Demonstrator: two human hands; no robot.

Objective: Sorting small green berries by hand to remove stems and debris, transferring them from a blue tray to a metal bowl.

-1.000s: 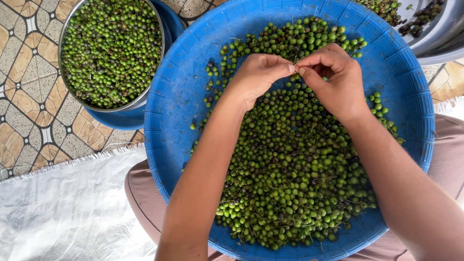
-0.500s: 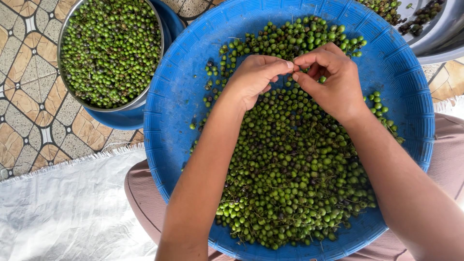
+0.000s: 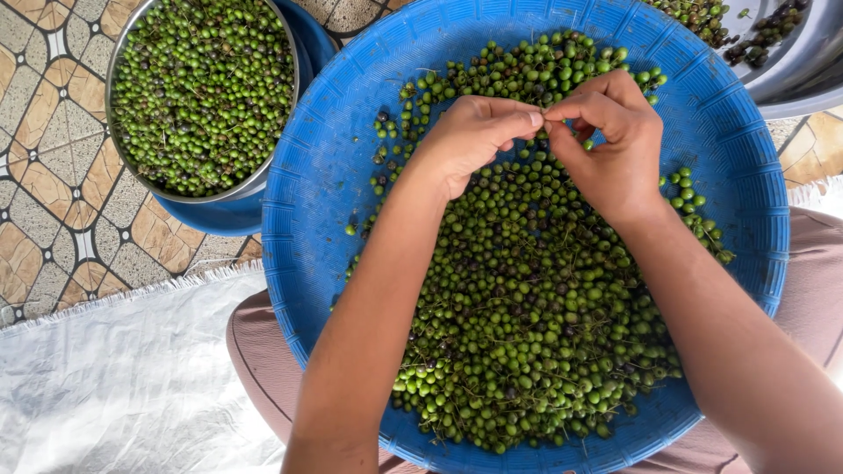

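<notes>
Your left hand [image 3: 470,140] and right hand [image 3: 610,140] meet fingertip to fingertip above the middle of a big blue basket [image 3: 325,175]. Thumb and forefinger of each hand are pressed together in a pinch at the same spot, and whatever sits between them is too small to make out. The other fingers of both hands are curled inward. Both forearms reach in from the bottom of the view and rest over the basket.

The blue basket is round, shallow and woven of plastic, and it sits on your lap, on pinkish-brown cloth [image 3: 255,351]. Inside it lies a wide heap of small green berries [image 3: 527,333], round and pea-like, with a few darker ones and thin stems mixed in. The heap runs from the far rim under your hands to the near rim.

To your left, just beside the basket, a round metal bowl [image 3: 263,180] stands on a blue dish and is full of the same green berries. At the upper right, a grey tub [image 3: 808,70] touches the basket's rim and holds some green and dark berries. Beneath everything are patterned floor tiles [image 3: 53,202] and a white woven sheet [image 3: 114,386].
</notes>
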